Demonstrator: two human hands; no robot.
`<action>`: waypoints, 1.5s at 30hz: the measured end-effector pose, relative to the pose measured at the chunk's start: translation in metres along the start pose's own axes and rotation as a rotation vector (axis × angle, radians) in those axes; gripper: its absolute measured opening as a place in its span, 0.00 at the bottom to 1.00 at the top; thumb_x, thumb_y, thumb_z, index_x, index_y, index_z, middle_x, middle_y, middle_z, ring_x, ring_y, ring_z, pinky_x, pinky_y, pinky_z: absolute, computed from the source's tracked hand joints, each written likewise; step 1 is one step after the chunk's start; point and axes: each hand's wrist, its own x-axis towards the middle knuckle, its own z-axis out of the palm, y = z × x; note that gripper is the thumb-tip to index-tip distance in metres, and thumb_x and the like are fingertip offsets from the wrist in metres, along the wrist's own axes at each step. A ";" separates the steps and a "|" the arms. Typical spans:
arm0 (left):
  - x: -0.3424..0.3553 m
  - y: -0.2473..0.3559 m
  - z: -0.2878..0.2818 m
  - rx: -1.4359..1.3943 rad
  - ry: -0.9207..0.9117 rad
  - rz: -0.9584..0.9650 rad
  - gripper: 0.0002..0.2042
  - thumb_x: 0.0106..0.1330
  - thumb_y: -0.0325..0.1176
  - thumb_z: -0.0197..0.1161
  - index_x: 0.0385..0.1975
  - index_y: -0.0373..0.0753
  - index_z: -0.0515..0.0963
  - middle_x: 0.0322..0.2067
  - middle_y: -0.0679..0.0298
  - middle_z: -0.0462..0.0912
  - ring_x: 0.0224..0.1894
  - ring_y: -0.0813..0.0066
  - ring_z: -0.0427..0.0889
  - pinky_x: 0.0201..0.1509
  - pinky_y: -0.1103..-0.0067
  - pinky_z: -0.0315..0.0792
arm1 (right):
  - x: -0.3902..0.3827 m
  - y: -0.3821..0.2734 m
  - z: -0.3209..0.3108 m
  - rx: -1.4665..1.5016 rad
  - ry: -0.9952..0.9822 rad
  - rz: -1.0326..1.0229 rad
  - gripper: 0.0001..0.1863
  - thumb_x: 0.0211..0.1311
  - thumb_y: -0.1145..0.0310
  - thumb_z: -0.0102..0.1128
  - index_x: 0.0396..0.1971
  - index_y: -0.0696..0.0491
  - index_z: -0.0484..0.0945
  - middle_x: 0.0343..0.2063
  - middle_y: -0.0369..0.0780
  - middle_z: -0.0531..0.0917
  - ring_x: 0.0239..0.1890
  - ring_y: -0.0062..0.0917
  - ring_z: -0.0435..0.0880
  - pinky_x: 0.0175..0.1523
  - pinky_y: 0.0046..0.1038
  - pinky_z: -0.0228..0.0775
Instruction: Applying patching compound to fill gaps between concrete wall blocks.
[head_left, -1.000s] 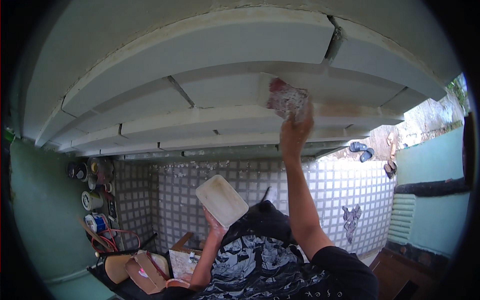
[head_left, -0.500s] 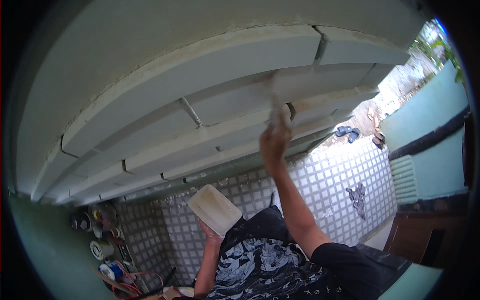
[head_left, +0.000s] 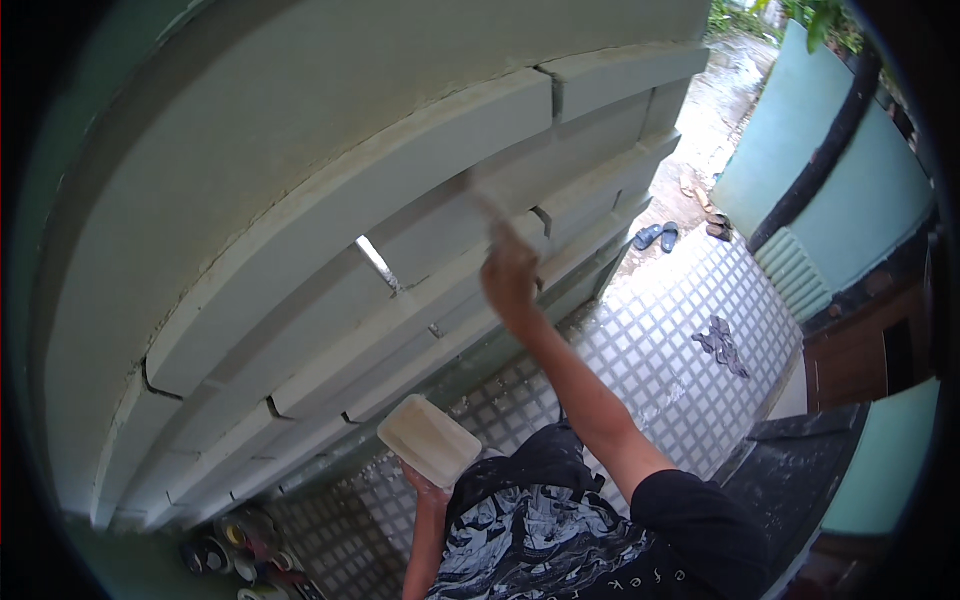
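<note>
My right hand [head_left: 512,275] is raised to the white wall of stepped horizontal bands [head_left: 300,265]. Its fingers are closed round a brush [head_left: 486,203], smeared by motion, whose tip is at the recessed strip under the upper band. Whether the bristles touch the surface, I cannot tell. Lower down, in front of my body, my left hand [head_left: 425,484] supports a pale rectangular plastic tub [head_left: 466,466] from beneath and the side. The tub is tilted, with its open top facing up and a whitish coating inside.
Grey-and-white tiled floor [head_left: 655,345] extends below the wall. A crumpled grey cloth [head_left: 720,345] lies on it, with blue sandals [head_left: 656,237] and brown footwear [head_left: 718,227] farther off. Cans and containers [head_left: 245,540] stand at lower left. A light green wall [head_left: 840,170] rises at right.
The view has turned, so the wall and floor sit differently. My right hand and the brush now appear farther left and slightly lower. My left hand keeps hold of the tub.
</note>
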 end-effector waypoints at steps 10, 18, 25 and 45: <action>0.011 0.005 -0.031 -0.110 0.007 -0.065 0.29 0.64 0.59 0.43 0.59 0.48 0.63 0.53 0.66 0.73 0.51 0.60 0.76 0.52 0.55 0.73 | 0.028 0.096 -0.026 -0.113 0.307 0.293 0.25 0.50 0.81 0.44 0.53 0.61 0.68 0.45 0.54 0.76 0.45 0.49 0.75 0.50 0.43 0.65; 0.016 0.004 -0.041 -0.217 0.001 -0.137 0.28 0.64 0.60 0.44 0.59 0.52 0.64 0.55 0.69 0.72 0.54 0.61 0.74 0.54 0.54 0.70 | -0.008 -0.008 -0.006 0.218 -0.126 -0.031 0.27 0.43 0.87 0.43 0.48 0.59 0.74 0.45 0.49 0.78 0.47 0.42 0.78 0.52 0.37 0.70; 0.015 -0.007 -0.025 -0.131 -0.101 -0.003 0.29 0.64 0.59 0.45 0.61 0.50 0.61 0.56 0.68 0.70 0.55 0.62 0.72 0.56 0.57 0.69 | 0.008 0.053 -0.020 0.155 0.206 0.436 0.19 0.59 0.78 0.41 0.51 0.60 0.71 0.43 0.50 0.79 0.47 0.39 0.78 0.49 0.35 0.68; 0.025 -0.072 0.028 -0.261 0.108 0.065 0.25 0.63 0.57 0.46 0.57 0.54 0.66 0.52 0.70 0.74 0.53 0.65 0.75 0.55 0.61 0.71 | 0.015 0.131 -0.023 0.033 0.140 0.349 0.23 0.55 0.81 0.46 0.54 0.62 0.67 0.45 0.55 0.76 0.43 0.46 0.79 0.46 0.42 0.71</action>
